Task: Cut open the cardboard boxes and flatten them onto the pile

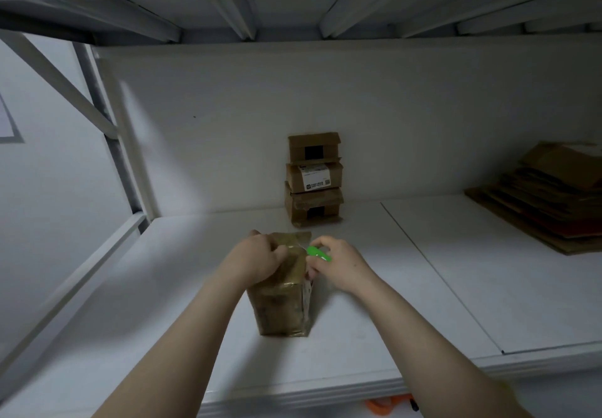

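A taped brown cardboard box point(280, 307) stands on end on the white shelf point(358, 287) in front of me. My left hand point(257, 255) grips its top left edge. My right hand point(335, 263) holds a small green cutter point(317, 252) against the box's top right edge. Three more closed boxes point(314, 178) are stacked against the back wall. A pile of flattened cardboard point(547, 199) lies at the far right of the shelf.
A shelf deck with metal ribs hangs low overhead. A white upright post and diagonal brace point(107, 131) close off the left side. Something orange point(387, 406) shows below the shelf's front edge.
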